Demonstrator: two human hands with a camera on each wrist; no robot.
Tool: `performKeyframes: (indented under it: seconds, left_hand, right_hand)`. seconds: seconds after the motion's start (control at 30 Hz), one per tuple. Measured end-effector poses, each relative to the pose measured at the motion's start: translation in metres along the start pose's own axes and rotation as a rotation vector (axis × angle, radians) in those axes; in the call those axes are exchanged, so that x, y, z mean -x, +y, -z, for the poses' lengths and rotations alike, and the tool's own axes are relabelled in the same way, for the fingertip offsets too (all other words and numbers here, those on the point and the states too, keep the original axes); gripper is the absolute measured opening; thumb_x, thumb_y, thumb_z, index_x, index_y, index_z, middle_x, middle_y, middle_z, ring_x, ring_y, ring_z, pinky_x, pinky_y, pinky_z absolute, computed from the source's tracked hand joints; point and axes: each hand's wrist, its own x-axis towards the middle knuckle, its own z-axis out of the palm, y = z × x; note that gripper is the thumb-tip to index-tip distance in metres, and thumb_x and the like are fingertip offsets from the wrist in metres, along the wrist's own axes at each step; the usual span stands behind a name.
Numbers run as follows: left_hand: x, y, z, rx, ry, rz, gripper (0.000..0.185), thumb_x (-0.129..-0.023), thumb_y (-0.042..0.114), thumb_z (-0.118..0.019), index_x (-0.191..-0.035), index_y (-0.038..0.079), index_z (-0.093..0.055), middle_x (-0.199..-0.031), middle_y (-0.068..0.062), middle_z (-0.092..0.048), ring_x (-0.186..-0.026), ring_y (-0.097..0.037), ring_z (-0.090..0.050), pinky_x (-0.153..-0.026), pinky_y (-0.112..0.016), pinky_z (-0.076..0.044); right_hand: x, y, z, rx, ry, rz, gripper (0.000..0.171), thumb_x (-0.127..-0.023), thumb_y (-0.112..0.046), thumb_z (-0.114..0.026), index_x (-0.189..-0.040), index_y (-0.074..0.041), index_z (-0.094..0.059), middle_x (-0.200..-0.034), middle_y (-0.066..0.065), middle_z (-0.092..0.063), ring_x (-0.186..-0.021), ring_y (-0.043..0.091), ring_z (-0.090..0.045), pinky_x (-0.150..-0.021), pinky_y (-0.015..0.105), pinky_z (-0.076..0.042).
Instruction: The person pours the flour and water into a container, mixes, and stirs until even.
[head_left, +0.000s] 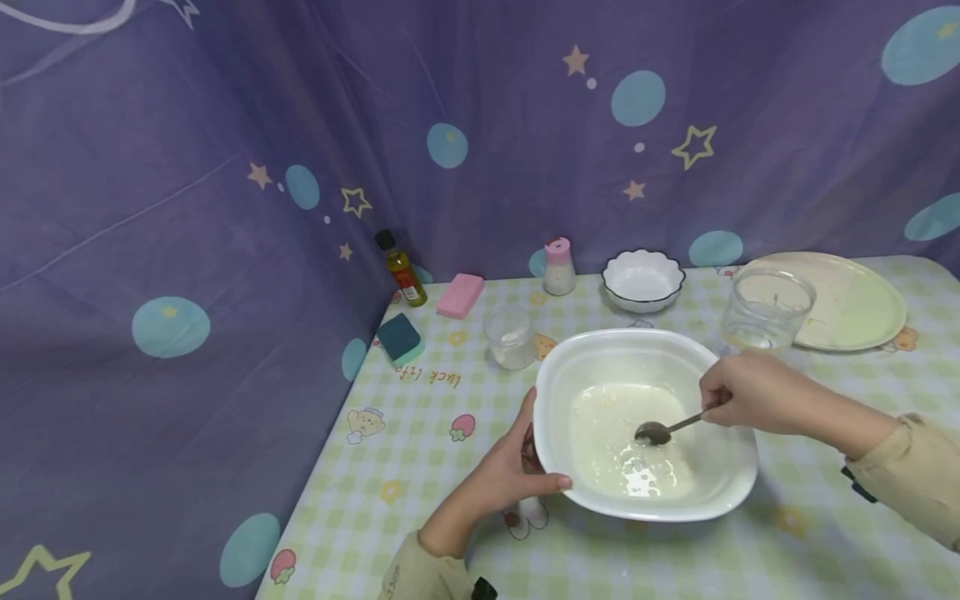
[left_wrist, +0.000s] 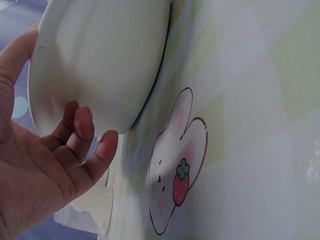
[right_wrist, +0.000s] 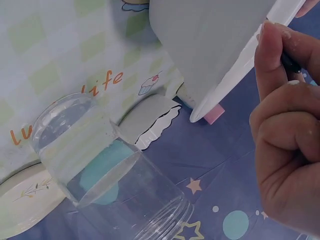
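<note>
Item: spoon [head_left: 664, 429]. Your right hand [head_left: 742, 390] pinches its handle, fingers curled tight round it. The long axis runs from that hand down toward your left; the bowl end points left and rests in the pale liquid.

Item: large white bowl [head_left: 720, 483]. It sits on the checked tablecloth [head_left: 420, 450] directly before you. Your left hand [head_left: 510, 475] grips its near-left rim, thumb over the edge and fingers [left_wrist: 82, 127] curled under the outer wall.

Item: clear glass jar [head_left: 767, 310]. Just beyond your right hand.

Item: pale green plate [head_left: 855, 304]. To the right of the jar.

Item: small white bowl [head_left: 642, 280]. Behind the large one.
</note>
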Motion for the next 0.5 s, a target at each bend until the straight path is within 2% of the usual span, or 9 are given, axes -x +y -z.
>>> performKeyframes:
  seconds: [0.3,0.5]
  left_hand:
    - [0.000,-0.001,0.000,0.007,-0.003,-0.016,0.117,-0.080,0.014,-0.081,-0.157,0.031,0.007,-0.122,-0.025,-0.059,-0.090,-0.022,-0.068,-0.078,-0.039,-0.057]
    - [0.000,0.000,0.000,0.009,-0.002,0.018,0.117,-0.081,0.011,-0.080,-0.156,0.034,0.007,-0.124,-0.023,-0.058,-0.092,-0.022,-0.067,-0.080,-0.039,-0.056]
  right_hand:
    - [0.000,0.002,0.008,0.049,0.001,-0.037,0.024,-0.078,-0.012,-0.077,-0.064,-0.024,-0.061,-0.060,-0.014,-0.050,-0.056,0.005,-0.042,-0.054,0.025,-0.036]
    - [0.005,0.001,0.014,0.015,-0.093,-0.071,0.026,-0.075,-0.011,-0.077,-0.062,-0.023,-0.059,-0.058,-0.012,-0.050,-0.055,0.006,-0.044,-0.052,0.023,-0.037]
